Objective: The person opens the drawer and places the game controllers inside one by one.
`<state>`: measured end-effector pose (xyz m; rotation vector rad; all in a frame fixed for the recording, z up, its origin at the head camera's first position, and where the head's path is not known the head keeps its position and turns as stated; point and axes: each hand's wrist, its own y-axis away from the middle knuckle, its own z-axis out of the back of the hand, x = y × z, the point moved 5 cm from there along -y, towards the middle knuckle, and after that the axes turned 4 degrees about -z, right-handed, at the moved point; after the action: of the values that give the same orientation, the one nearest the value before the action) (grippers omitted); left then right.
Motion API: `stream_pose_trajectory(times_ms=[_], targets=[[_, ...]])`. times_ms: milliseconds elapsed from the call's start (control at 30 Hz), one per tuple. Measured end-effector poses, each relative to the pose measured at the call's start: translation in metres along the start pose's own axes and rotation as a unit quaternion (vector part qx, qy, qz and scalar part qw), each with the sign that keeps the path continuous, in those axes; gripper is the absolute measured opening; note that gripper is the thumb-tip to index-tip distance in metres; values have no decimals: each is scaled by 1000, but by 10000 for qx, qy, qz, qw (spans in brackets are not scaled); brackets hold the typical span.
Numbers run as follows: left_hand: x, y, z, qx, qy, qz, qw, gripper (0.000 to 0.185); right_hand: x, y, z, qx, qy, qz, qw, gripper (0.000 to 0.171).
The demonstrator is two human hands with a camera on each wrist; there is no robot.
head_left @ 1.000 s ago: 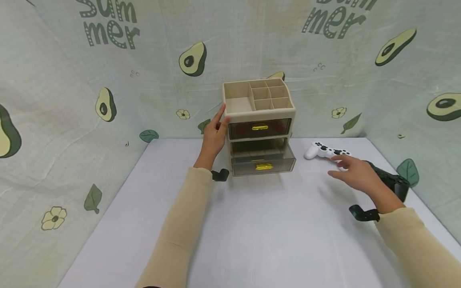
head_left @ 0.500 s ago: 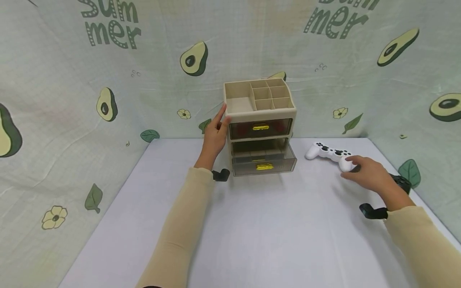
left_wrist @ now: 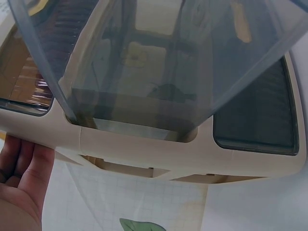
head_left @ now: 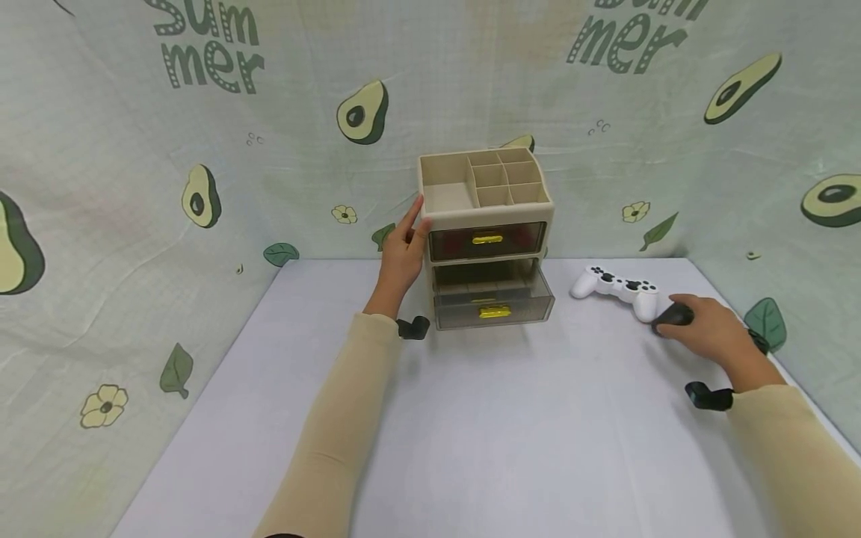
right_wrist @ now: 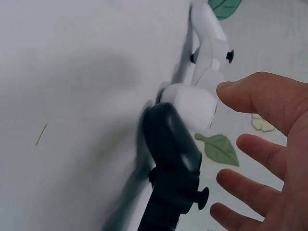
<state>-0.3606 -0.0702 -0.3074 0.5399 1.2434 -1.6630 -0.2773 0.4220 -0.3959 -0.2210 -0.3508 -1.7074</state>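
A beige desktop organizer (head_left: pixel 487 217) with smoked drawers stands at the back of the table. Its lower drawer (head_left: pixel 494 305) is pulled out, and no items show inside. My left hand (head_left: pixel 401 250) rests on the organizer's left side, the fingers extended along the upper corner; the left wrist view shows the fingertips (left_wrist: pixel 42 156) against the beige frame. My right hand (head_left: pixel 709 329) hovers at a black game controller (right_wrist: pixel 171 144), thumb and fingers spread around one of its grips. The rest of that controller is mostly hidden by the hand in the head view.
A white game controller (head_left: pixel 615 288) lies directly beside the black one, grips nearly meeting. White cloth covers the table (head_left: pixel 511 426). Behind and at both sides hangs a curtain (head_left: pixel 289 164) printed with avocados. The organizer's top tray (head_left: pixel 447 196) has several compartments.
My right hand has moved right, from over the white controller to the black controller's grip. The left hand and the organizer have stayed in place.
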Motion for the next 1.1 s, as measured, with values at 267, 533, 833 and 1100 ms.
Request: stream_pose_trajectory(times_ms=[267, 533, 833, 1100], targets=[[0, 0, 1, -15, -29, 25, 10000, 51, -18, -5, 1, -251, 300, -90, 9992, 83], [-1, 1, 2, -72, -34, -34, 10000, 51, -31, -8, 2, -286, 416, -259, 9984, 83], [0, 0, 2, -71, -28, -4, 10000, 51, -41, -13, 1, -83, 476, -708, 9963, 88], [1, 1, 0, -75, -1, 13, 10000, 49, -51, -15, -6, 282, 366, -1099, 9929, 95]])
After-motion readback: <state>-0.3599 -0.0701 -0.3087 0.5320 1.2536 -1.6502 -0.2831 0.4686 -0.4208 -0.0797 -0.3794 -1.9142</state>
